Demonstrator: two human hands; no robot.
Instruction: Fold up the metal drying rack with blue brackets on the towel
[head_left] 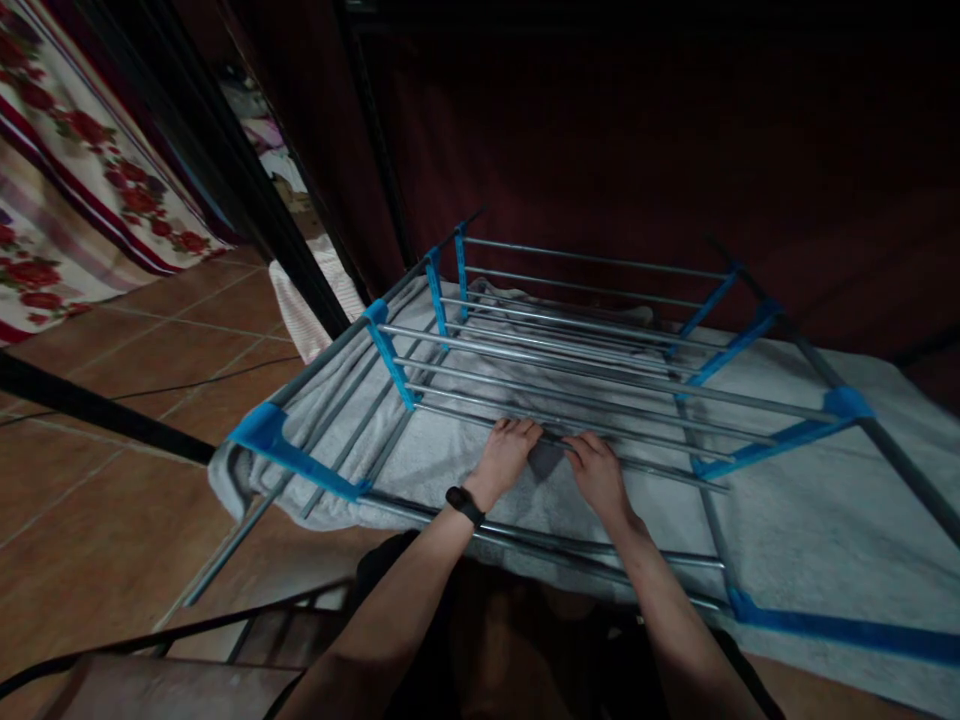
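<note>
A dark red panel (637, 130) closes off the background from twelve to one o'clock, and a tiled floor (67, 500) runs out between eight and nine. A grey cloth (802, 540) spreads beneath the work, likely giving the metal a soft bed; what it covers cannot be told. On it, mid-view, rests a metal rack (600, 370), its tubes tied together by blue brackets (262, 430) that appear to hold the bars in parallel rows. One tube end (225, 560) juts past the cloth's edge at eight o'clock, seemingly because the frame is wider than its footing there. A floral fabric (82, 180) hangs at ten. Toward five o'clock, a person's left hand (514, 455) and right hand (596, 470) meet on a near rod (555, 440), each grip closed over it with fingers curled, thumbs hidden. Set just apart, the pair probably steadies the bar near its middle. A black wristband (465, 503) circles the left wrist.
</note>
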